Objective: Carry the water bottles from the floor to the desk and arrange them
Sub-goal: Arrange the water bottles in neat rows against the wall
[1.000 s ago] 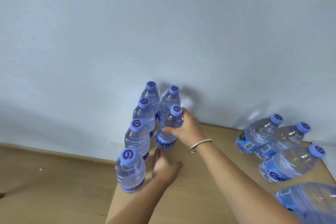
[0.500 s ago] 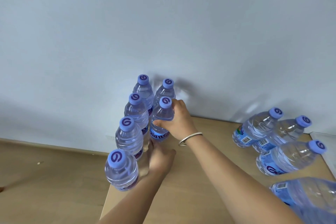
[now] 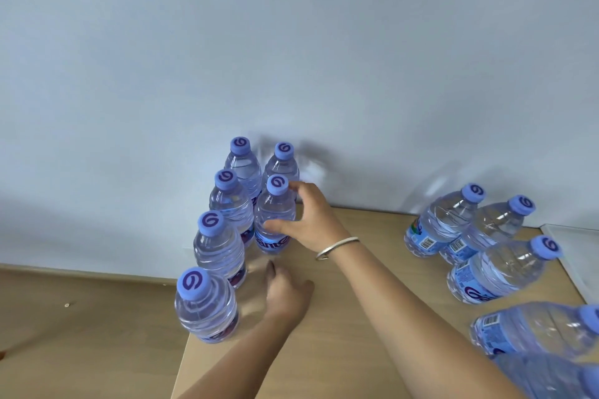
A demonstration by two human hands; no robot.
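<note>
Clear water bottles with purple caps stand on the wooden desk [image 3: 372, 327] in two columns by the wall. The left column has several bottles, from the near one [image 3: 205, 304] to the far one [image 3: 242, 165]. The second column has a far bottle [image 3: 282, 162] and, in front of it, a bottle [image 3: 272, 210] that my right hand [image 3: 311, 220] holds loosely with thumb and fingertips. My left hand [image 3: 285, 295] rests flat on the desk beside the left column, holding nothing.
Several more bottles [image 3: 499, 272] sit tilted in a cluster at the desk's right side, the nearest [image 3: 534, 330] at the frame's corner. A white object's edge [image 3: 577, 256] shows at far right. The wooden floor [image 3: 81, 334] lies left of the desk edge. A plain wall rises behind.
My right hand's grip on the second-column bottle has loosened, with fingers spreading and the palm drawing back. The left hand has stayed on the desk.
</note>
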